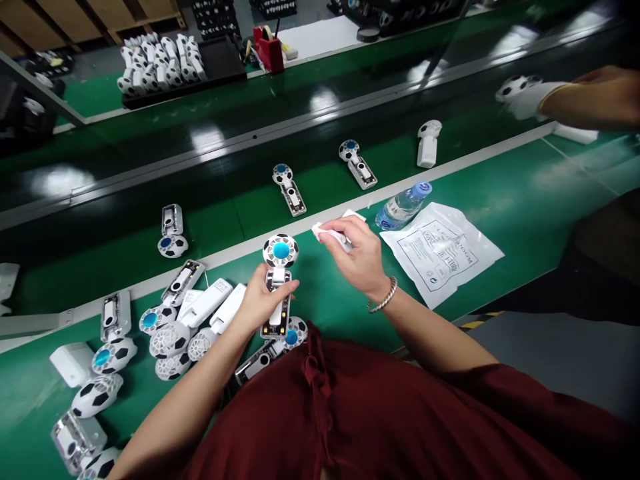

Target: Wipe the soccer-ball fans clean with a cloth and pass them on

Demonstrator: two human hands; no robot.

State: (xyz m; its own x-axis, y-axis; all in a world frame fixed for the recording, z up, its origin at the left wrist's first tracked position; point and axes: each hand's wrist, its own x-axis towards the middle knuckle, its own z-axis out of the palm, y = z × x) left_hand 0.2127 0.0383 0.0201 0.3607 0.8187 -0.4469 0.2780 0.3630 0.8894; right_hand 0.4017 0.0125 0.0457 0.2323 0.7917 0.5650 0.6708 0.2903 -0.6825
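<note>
L hand (260, 300) closed round handle of open fan unit (278, 280), head up, blue hub facing us, held just above bench (500, 193). R hand (357, 257) pinches small white wipe (327, 233) btwn fingertips, just beside fan head, not touching yet. We judge step = wiping fan head: we'd keep L grip firm, low on handle, clear of exposed board; light strokes w/ wipe. Pile of more fans (170, 333) by L arm; water bottle (404, 205) & plastic bag (443, 250) to R; co-worker's gloved hand (530, 97) far R.
</note>
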